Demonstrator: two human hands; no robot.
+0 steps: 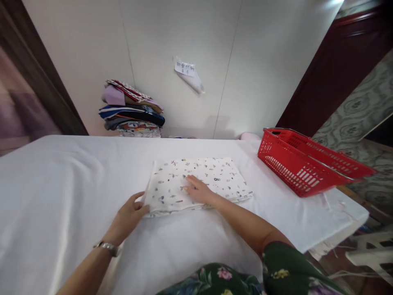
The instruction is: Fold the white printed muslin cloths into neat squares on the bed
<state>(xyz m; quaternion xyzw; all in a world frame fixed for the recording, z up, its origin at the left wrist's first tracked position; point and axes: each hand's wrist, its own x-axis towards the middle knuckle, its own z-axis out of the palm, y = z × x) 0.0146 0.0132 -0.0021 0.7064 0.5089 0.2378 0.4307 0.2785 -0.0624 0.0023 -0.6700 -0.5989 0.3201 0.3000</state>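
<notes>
A white cloth with small printed figures lies folded into a flat rectangle on the white-covered table. My left hand is at its near left corner, with thumb and fingers closed on the edge there. On top of the cloth, near its middle, my right hand rests palm down with the fingers spread. Layers of the fold show along the near edge. A metal band is around my left wrist.
A red plastic basket stands at the table's right side. Behind the far edge rises a stack of folded clothes against the pale wall. A labelled plastic bag hangs on that wall. White stool parts show at the lower right.
</notes>
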